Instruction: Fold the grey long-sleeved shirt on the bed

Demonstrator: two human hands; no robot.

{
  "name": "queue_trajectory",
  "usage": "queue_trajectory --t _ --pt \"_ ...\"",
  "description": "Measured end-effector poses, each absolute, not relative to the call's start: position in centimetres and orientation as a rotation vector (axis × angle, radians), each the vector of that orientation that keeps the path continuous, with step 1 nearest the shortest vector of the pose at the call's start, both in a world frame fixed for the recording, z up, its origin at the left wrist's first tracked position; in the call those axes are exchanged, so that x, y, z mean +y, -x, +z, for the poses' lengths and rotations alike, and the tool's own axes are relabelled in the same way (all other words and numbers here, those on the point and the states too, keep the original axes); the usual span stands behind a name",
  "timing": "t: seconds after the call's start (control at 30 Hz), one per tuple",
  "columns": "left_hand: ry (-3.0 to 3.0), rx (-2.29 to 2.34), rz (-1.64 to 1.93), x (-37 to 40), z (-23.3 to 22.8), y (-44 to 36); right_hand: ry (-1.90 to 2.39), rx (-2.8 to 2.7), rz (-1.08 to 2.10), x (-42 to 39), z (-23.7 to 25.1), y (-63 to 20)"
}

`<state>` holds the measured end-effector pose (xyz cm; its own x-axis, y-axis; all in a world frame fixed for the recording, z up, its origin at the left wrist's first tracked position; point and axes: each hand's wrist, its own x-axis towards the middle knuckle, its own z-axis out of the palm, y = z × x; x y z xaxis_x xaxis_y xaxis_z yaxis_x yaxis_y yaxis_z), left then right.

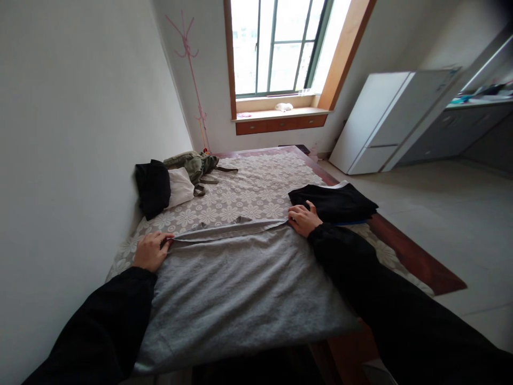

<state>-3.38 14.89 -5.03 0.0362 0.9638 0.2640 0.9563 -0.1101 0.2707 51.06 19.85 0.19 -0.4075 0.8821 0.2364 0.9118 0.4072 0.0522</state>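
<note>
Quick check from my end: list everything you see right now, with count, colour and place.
grey garment: 1, grey, spread flat on near bed
folded black clothes: 1 stack, black, right bed edge
black item: 1, black, by left wall
white item: 1, white, beside black item
olive garment: 1, olive green, far bed
floral cover: 1, white-grey, over bed
coat stand: 1, pink, far corner
fridge: 1, white, right of window
left hand: pinching garment's left edge
right hand: on garment's right edge
</note>
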Motion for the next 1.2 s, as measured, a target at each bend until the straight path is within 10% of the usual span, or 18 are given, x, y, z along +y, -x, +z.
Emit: queue_trajectory --t 0.3,0.63,1.2 --pt "-2.18 2.103 1.171 10.6 -0.9 3.1 1.283 -2.03 -0.102 13.7 5.2 -51.0" --pt "-1.896 2.097 1.374 -0.4 -5.0 5.3 1.368 -2.199 0.855 -1.7 5.4 -54.3" --pt "-1.869 2.026 1.213 0.4 -7.2 4.8 1.978 -2.376 -0.257 9.1 0.2 -52.3"
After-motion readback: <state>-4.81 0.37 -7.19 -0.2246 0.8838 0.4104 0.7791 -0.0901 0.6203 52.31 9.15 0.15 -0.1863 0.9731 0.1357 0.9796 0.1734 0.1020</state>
